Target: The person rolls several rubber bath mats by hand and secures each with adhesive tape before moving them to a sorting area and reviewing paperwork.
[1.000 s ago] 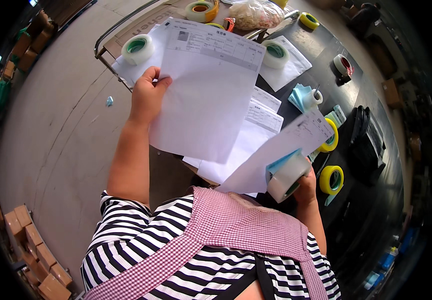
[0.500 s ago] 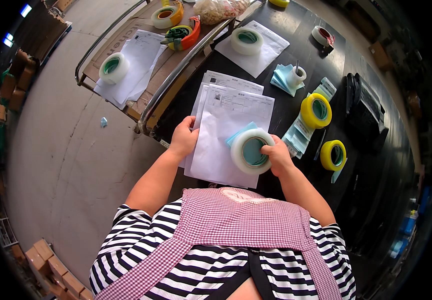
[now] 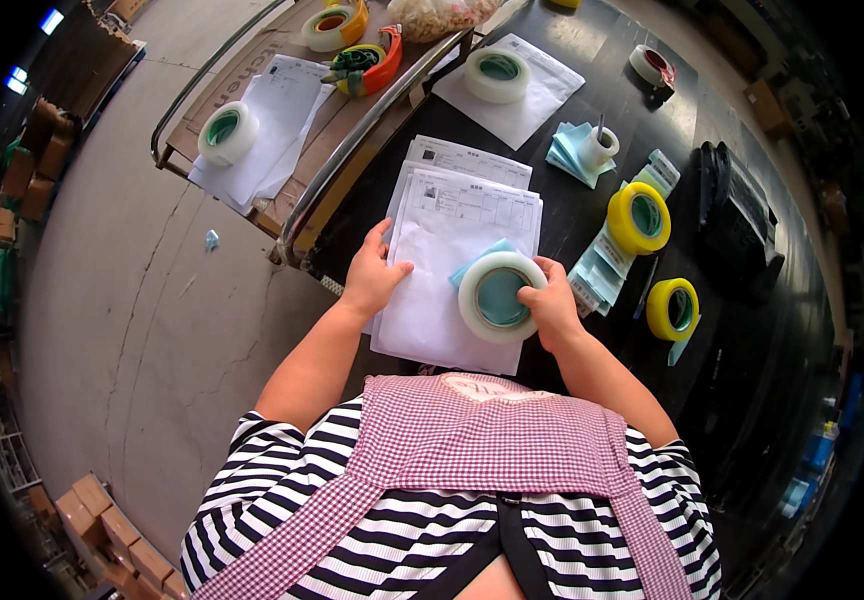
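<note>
A stack of printed white paper sheets (image 3: 432,315) lies at the near edge of the dark table. At its left edge my left hand (image 3: 372,275) grips the sheets, thumb on top and the other fingers partly hidden. Resting on the sheets is a wide roll of clear tape (image 3: 468,300), with light blue slips (image 3: 492,250) partly covered beneath it. My right hand (image 3: 555,308) holds this roll at its right side, the thumb reaching into the core. Whether its fingers also pinch the paper is hidden.
Right of the sheets are yellow tape rolls (image 3: 625,232), blue labels (image 3: 600,270) and a black plastic bundle (image 3: 732,220). Farther off, another clear roll (image 3: 479,82) sits on paper. A metal-railed cart (image 3: 302,215) at the left carries papers, tape rolls and an orange tape dispenser (image 3: 384,72).
My left thumb has come farther over the sheets. The top sheets and the tape roll have shifted slightly left, and my right hand still holds the roll.
</note>
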Tool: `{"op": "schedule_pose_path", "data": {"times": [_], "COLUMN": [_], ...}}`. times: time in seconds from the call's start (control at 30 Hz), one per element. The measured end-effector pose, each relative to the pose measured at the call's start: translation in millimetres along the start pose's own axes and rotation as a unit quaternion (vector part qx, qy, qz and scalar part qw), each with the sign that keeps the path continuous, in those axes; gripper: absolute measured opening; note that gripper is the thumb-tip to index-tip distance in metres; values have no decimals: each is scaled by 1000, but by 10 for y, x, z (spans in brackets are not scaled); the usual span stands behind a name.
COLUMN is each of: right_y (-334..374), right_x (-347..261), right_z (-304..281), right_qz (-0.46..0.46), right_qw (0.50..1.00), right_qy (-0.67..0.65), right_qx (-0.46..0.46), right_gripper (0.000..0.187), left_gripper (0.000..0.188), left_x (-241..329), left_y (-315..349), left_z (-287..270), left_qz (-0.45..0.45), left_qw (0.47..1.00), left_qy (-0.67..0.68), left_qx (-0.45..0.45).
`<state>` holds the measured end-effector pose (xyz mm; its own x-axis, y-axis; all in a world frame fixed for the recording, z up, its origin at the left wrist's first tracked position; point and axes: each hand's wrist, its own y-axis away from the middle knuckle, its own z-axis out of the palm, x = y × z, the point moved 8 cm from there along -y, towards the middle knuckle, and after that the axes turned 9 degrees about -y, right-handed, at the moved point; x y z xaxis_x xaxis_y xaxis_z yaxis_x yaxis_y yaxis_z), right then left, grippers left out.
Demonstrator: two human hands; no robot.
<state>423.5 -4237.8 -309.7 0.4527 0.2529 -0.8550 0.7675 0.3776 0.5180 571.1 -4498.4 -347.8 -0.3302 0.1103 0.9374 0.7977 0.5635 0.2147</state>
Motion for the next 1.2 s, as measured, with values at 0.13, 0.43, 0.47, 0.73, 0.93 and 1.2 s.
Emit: {"op": "schedule_pose_path", "data": {"times": [0.13,0.43,0.47,0.73,0.93,1.2], "right_y": [39,86,98,164,231,222], "right_x": [31,111,66,-60,-70,4], "right_z": [-61,204,254,372,371,235], "right_qz": [-32,-39,-52,-82,-144,-138], "right_qw": [998,991,989,978,965,952], "right_qy": [50,120,127,148,75,-25], "right_qx": [23,-53,-59,-121,-205,-271], "right_gripper": [62,53,53,57,77,78], "left_gripper": [78,79,79,72,52,66], "left_x": [49,88,70,708,552,502], "left_y": [11,5,-2,263,257,158], "left_z": [4,30,30,-16,436,605], "left_qz": [-1,-21,-14,175,50,-4], "left_qw": [1000,999,999,918,986,977], "left_qy": [7,9,9,-334,-108,-140], "left_qx": [-3,-29,-29,124,-115,-162]}}
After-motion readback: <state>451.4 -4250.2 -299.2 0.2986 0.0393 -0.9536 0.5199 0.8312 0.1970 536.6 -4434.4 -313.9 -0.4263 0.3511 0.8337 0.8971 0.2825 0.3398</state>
